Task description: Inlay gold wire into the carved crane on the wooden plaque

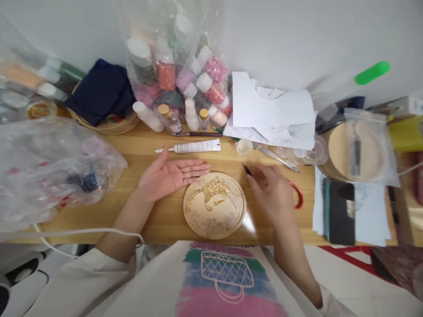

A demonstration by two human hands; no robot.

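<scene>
My left hand [172, 176] is turned palm up with its fingers stretched out, holding nothing. Its fingertips are at the upper left rim of a round wooden disc [216, 224], which bears a raised gold bird and thin drawn waves. To the right of the disc, my right hand [272, 191] is curled, slightly blurred, palm toward the table. A slim dark-tipped tool [247, 169] sticks out by its thumb and fingers; the rest is hidden. A red loop handle [300, 196] shows behind this hand; whether it belongs to the same tool I cannot tell.
Behind the disc lie a white tube [198, 145], a small clear cup [244, 145] and a silver pen [276, 156]. Small bottles [170, 119] and a bag of coloured jars [178, 75] stand further back. Plastic bags [59, 171] fill the left; a phone [342, 212] on papers lies right.
</scene>
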